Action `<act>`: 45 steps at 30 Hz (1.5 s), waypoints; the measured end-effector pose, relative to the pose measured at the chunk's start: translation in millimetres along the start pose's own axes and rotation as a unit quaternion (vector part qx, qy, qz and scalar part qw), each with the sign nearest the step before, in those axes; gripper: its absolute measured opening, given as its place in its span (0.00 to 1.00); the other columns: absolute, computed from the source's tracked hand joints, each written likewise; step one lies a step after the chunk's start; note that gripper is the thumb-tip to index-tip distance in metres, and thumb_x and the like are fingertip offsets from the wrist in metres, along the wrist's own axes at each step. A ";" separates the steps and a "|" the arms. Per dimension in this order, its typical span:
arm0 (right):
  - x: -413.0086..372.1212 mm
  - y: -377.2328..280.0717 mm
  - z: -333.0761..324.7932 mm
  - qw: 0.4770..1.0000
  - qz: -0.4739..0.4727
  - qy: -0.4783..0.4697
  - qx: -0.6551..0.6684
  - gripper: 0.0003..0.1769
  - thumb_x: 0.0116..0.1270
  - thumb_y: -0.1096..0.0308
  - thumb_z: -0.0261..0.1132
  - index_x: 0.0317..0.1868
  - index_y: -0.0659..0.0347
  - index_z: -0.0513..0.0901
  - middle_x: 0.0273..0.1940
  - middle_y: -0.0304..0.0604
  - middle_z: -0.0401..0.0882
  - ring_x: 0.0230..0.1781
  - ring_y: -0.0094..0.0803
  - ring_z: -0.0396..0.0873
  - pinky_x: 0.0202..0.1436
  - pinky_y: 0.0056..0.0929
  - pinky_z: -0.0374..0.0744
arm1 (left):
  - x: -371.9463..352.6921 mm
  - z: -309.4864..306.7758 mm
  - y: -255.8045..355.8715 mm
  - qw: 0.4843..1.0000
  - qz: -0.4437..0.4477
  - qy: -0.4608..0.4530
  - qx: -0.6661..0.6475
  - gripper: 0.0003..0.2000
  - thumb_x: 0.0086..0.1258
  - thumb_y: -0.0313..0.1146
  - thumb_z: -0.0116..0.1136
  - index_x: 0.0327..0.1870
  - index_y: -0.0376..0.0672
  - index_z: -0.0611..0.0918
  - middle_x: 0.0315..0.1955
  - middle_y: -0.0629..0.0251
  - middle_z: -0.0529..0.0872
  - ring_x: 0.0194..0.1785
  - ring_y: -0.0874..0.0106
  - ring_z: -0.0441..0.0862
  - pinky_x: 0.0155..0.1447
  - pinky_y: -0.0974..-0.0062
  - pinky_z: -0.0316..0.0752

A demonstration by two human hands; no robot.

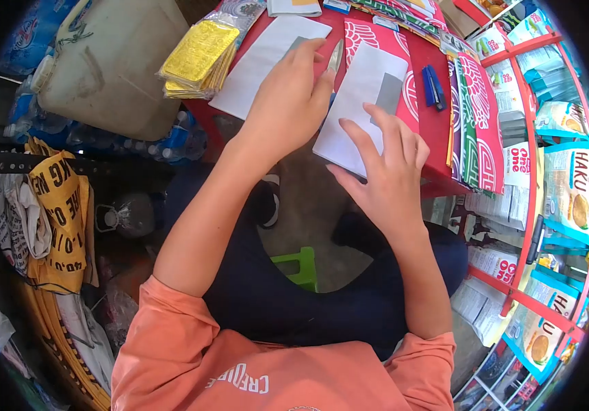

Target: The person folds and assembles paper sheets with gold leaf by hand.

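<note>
Since the 2 hands are both up at the red table [434,53] in the top middle of the frame, looks to me like the step here is positioning or smoothing the white papers. That's just my read, btw.

The right hand [393,161], right of center, is fairly wide: thumb out to the left, fingers loosely bent and spread. It's over the lower right part of the right white paper [354,82], which lies slanted in the upper middle with a gray patch [392,90] on it. The fingertips look right at the surface, but I can't tell if they're actually pressing. Nothing's pinched as far as I can see.

The left hand [287,96] is about half open, fingers curled toward the right, with a gap between thumb and index. It's over the right side of the left white paper [257,68], and no gripped object shows. Whether it touches the sheet, can't tell.

IMO the next move calls for a light, flat touch, keeping the edges straight so the paper doesn't crease or slide. The blue stapler [434,88] sits at upper right, well apart from either hand, and the gold packs [202,55] are stacked at upper left.
</note>
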State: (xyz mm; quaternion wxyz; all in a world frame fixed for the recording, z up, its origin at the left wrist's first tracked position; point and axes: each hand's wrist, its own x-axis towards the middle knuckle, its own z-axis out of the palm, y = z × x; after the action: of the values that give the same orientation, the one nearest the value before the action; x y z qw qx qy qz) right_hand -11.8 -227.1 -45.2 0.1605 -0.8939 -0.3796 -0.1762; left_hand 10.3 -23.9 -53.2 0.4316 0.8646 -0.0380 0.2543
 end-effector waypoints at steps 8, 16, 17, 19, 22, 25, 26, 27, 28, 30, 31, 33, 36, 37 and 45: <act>-6.4 9.0 8.3 0.997 -0.024 0.078 0.012 0.20 0.50 0.65 0.80 0.45 0.46 0.88 0.59 0.33 0.81 0.60 0.35 0.77 0.63 0.45 0.65 | 6.2 -13.0 5.8 0.988 -0.100 -0.115 0.020 0.20 0.81 0.47 0.56 0.43 0.34 0.84 0.24 0.62 0.83 0.25 0.73 0.79 0.30 0.74 0.72; 1.8 24.6 -14.5 0.974 0.034 0.214 0.070 0.16 0.49 0.70 0.80 0.41 0.46 0.90 0.51 0.33 0.85 0.51 0.34 0.81 0.59 0.37 0.67 | 10.3 -17.5 29.1 0.846 -0.341 -0.327 -0.248 0.35 0.82 0.64 0.43 0.48 0.33 0.86 0.29 0.61 0.89 0.27 0.70 0.88 0.30 0.79 0.78; 1.7 23.4 -17.5 0.973 0.022 0.216 0.077 0.17 0.48 0.71 0.80 0.41 0.46 0.90 0.50 0.33 0.85 0.50 0.34 0.81 0.59 0.37 0.67 | 10.2 -13.9 30.7 0.839 -0.348 -0.318 -0.270 0.35 0.82 0.64 0.44 0.50 0.34 0.86 0.31 0.61 0.90 0.28 0.70 0.88 0.31 0.79 0.79; -0.7 18.6 -22.0 0.974 0.006 0.209 0.084 0.18 0.48 0.71 0.80 0.41 0.46 0.90 0.50 0.32 0.85 0.50 0.34 0.81 0.59 0.37 0.67 | 7.5 -2.4 32.3 0.824 -0.364 -0.299 -0.317 0.34 0.81 0.64 0.46 0.54 0.35 0.85 0.37 0.60 0.91 0.32 0.71 0.89 0.34 0.80 0.80; -3.9 13.0 -26.5 0.976 -0.022 0.194 0.097 0.18 0.46 0.72 0.79 0.40 0.46 0.90 0.49 0.31 0.85 0.48 0.34 0.80 0.57 0.37 0.67 | 8.9 14.0 29.3 0.842 -0.348 -0.226 -0.345 0.34 0.80 0.64 0.47 0.57 0.35 0.85 0.43 0.61 0.90 0.38 0.72 0.89 0.41 0.80 0.81; -7.5 14.5 -31.6 0.979 -0.057 0.159 0.114 0.18 0.47 0.71 0.79 0.41 0.47 0.90 0.49 0.33 0.85 0.47 0.33 0.80 0.55 0.36 0.68 | 11.9 15.6 21.7 0.846 -0.353 -0.209 -0.340 0.26 0.80 0.55 0.56 0.54 0.35 0.86 0.42 0.64 0.90 0.40 0.77 0.86 0.47 0.80 0.80; -6.5 13.4 -36.0 0.980 -0.057 0.143 0.125 0.17 0.48 0.71 0.79 0.41 0.48 0.90 0.49 0.34 0.85 0.47 0.33 0.80 0.55 0.36 0.68 | 11.5 16.9 19.0 0.852 -0.339 -0.207 -0.342 0.24 0.80 0.52 0.58 0.53 0.34 0.86 0.41 0.65 0.90 0.39 0.79 0.86 0.46 0.80 0.79; -5.0 12.0 -42.7 0.981 -0.056 0.128 0.135 0.16 0.49 0.71 0.78 0.40 0.49 0.90 0.49 0.35 0.85 0.47 0.34 0.80 0.56 0.36 0.68 | 10.7 17.8 16.8 0.866 -0.318 -0.209 -0.325 0.23 0.80 0.50 0.58 0.52 0.34 0.87 0.40 0.66 0.90 0.39 0.80 0.85 0.45 0.80 0.78; -4.4 14.3 -43.4 0.977 -0.036 0.131 0.162 0.16 0.52 0.71 0.77 0.43 0.51 0.90 0.50 0.37 0.85 0.47 0.33 0.80 0.55 0.35 0.69 | 9.3 18.6 14.7 0.879 -0.296 -0.212 -0.308 0.21 0.80 0.48 0.59 0.50 0.34 0.87 0.38 0.67 0.89 0.38 0.82 0.84 0.43 0.81 0.77; -3.3 18.9 -44.7 0.966 0.004 0.140 0.216 0.18 0.57 0.71 0.75 0.49 0.55 0.88 0.52 0.41 0.84 0.48 0.32 0.79 0.55 0.33 0.71 | 7.9 17.8 17.4 0.896 -0.259 -0.216 -0.287 0.20 0.81 0.46 0.60 0.48 0.33 0.88 0.36 0.70 0.89 0.37 0.84 0.82 0.41 0.81 0.75; -3.4 21.7 -36.5 0.945 0.070 0.167 0.273 0.20 0.59 0.71 0.75 0.53 0.56 0.87 0.54 0.41 0.83 0.49 0.31 0.79 0.56 0.32 0.72 | 6.4 15.6 22.8 0.902 -0.244 -0.217 -0.283 0.20 0.81 0.47 0.60 0.47 0.33 0.88 0.35 0.71 0.88 0.37 0.85 0.81 0.41 0.82 0.75; -2.6 27.3 -26.2 0.869 0.222 0.191 0.400 0.28 0.67 0.70 0.73 0.67 0.60 0.78 0.59 0.40 0.80 0.53 0.27 0.77 0.57 0.28 0.74 | 4.6 10.5 31.5 0.909 -0.211 -0.227 -0.278 0.21 0.82 0.47 0.59 0.46 0.33 0.88 0.33 0.72 0.88 0.36 0.86 0.81 0.40 0.82 0.74; 0.1 42.8 -24.6 0.732 0.365 0.184 0.545 0.28 0.76 0.63 0.68 0.71 0.62 0.73 0.61 0.44 0.79 0.57 0.27 0.78 0.61 0.28 0.73 | 2.5 5.6 40.4 0.908 -0.170 -0.255 -0.284 0.21 0.82 0.48 0.59 0.48 0.34 0.88 0.33 0.73 0.88 0.36 0.87 0.81 0.39 0.83 0.74; 0.4 45.1 -23.7 0.706 0.374 0.187 0.571 0.27 0.76 0.62 0.68 0.70 0.62 0.74 0.61 0.44 0.79 0.58 0.27 0.78 0.62 0.28 0.73 | 1.0 5.1 43.4 0.903 -0.167 -0.264 -0.294 0.21 0.82 0.47 0.59 0.48 0.34 0.88 0.33 0.73 0.88 0.36 0.87 0.81 0.39 0.83 0.74; -2.3 53.9 -24.0 0.631 0.403 0.136 0.649 0.22 0.72 0.60 0.73 0.60 0.66 0.85 0.54 0.42 0.86 0.55 0.27 0.82 0.62 0.28 0.75 | -7.1 9.1 49.6 0.883 -0.144 -0.309 -0.323 0.17 0.82 0.42 0.61 0.54 0.34 0.88 0.38 0.71 0.90 0.39 0.85 0.83 0.42 0.82 0.77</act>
State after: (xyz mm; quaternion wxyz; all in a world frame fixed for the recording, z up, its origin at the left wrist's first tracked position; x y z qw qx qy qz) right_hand 21.6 -274.3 -33.2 0.8040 -0.5887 0.0282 0.0783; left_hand -6.3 -63.0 -25.1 0.6853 0.7080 -0.1243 -0.1171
